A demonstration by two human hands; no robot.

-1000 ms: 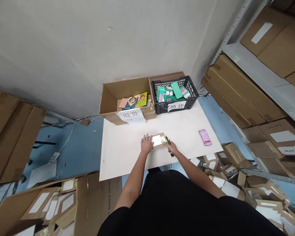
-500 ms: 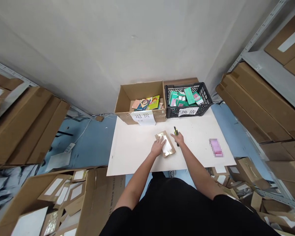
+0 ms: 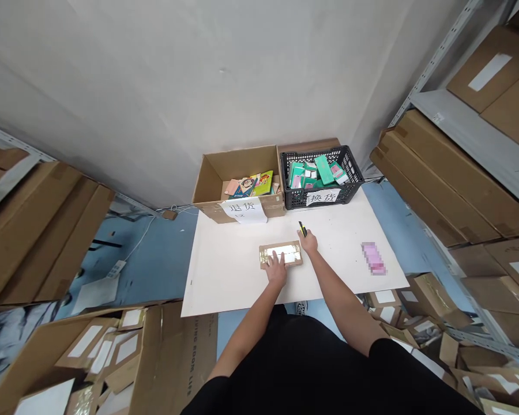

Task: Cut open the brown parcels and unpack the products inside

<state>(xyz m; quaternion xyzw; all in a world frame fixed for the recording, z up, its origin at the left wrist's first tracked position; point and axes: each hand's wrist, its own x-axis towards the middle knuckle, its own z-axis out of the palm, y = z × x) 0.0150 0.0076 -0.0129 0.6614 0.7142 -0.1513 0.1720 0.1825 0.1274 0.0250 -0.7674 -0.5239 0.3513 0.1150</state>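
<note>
A small taped cardboard box point(image 3: 294, 259) with a white label lies lengthwise across the white table point(image 3: 225, 276). My left hand point(image 3: 277, 268) rests on its near side, fingers spread over the label. Just beyond the box's right end, my right hand point(image 3: 308, 241) is closed around a yellow and black utility knife point(image 3: 303, 229), which points away from me. Whether its blade is out is too small to tell.
At the table's back stand an open carton point(image 3: 207, 212) of booklets and a black crate point(image 3: 289, 200) of green boxes, both with paper signs. A blurred pink item point(image 3: 373, 258) lies to the right. Cartons of parcels flank the table; shelves point(image 3: 480, 124) rise at the sides.
The cardboard box has turned from roughly upright to lying sideways. My left hand has shifted to its near edge. My right hand has lifted the utility knife from beside the box.
</note>
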